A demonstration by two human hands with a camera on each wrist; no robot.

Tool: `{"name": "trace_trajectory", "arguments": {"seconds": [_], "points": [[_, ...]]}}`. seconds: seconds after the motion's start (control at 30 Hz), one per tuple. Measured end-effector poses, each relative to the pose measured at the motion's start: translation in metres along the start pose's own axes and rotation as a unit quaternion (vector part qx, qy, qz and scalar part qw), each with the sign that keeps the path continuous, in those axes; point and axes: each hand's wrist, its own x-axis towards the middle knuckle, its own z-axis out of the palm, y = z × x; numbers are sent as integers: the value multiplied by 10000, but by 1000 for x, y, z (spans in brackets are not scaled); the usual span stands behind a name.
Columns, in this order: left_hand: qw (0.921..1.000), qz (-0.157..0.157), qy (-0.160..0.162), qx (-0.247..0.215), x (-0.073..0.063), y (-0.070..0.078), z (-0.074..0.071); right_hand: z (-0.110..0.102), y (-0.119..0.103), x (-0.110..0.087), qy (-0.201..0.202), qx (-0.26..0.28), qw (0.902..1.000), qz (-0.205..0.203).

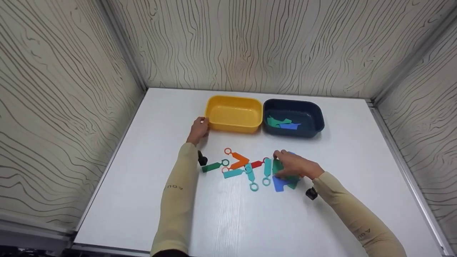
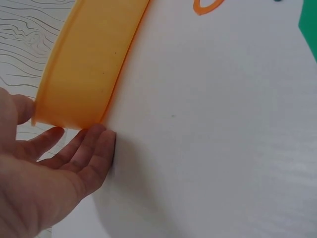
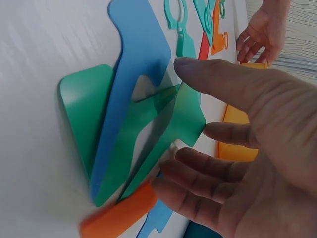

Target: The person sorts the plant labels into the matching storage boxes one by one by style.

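While the right hand [image 1: 292,165] bends over a heap of flat cut-outs, its grip looks loose: thumb and forefinger lie about a tilted green piece [image 3: 185,116], forefinger at one corner; cannot tell whether it is pinched. Other fingers relaxed, close beneath. Same heap, on the counter [image 1: 228,221]: a long blue piece [image 3: 143,34] across a second green piece [image 3: 84,94], with an orange piece [image 3: 116,218] near the little finger, partly blurred.

Left hand [image 1: 200,129] at the left end of the yellow bin [image 1: 234,126], thumb by the rim, fingertips against the outer wall; grip slack, not clenched.

Between the hands, ring-ended tags in a loose scatter: dark green [image 1: 212,167] leftmost; two orange [image 1: 239,156], bodies meeting at one end; red [image 1: 256,164] partly covered; three turquoise [image 1: 267,167], one just left of the heap, the other two overlapping at the middle.

Farther back, a navy bin [image 1: 291,132] sits directly right of the yellow one, holding green [image 1: 275,122] and blue cut-outs [image 1: 290,126]. Tan sleeves [image 1: 178,185] on both arms. Wood-grain-patterned panels [image 1: 228,43] behind and at both sides.
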Motion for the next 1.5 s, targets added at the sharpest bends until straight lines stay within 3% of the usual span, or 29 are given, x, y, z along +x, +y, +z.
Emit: {"name": "trace_trajectory", "arguments": {"seconds": [0.27, 0.5, 0.83, 1.13, 1.5], "points": [[10000, -17, 35, 6, 0, 0, 0, -9, 5, 2, 136, 278, 9995, -105], [10000, -66, 28, -7, -1, 1, 0, -28, 10, 1, 448, 395, 9976, -348], [9999, -132, -4, 63, -1, 2, 0, -60, 9, -5, 776, 1037, 9906, -441], [9992, -311, 59, 260, 2, 2, 2, -90, 14, -8, 1360, 937, 9844, -612], [9990, -113, 104, 421, 2, 2, 0, -121, 21, 1, 1718, 614, 9819, -500]]}}
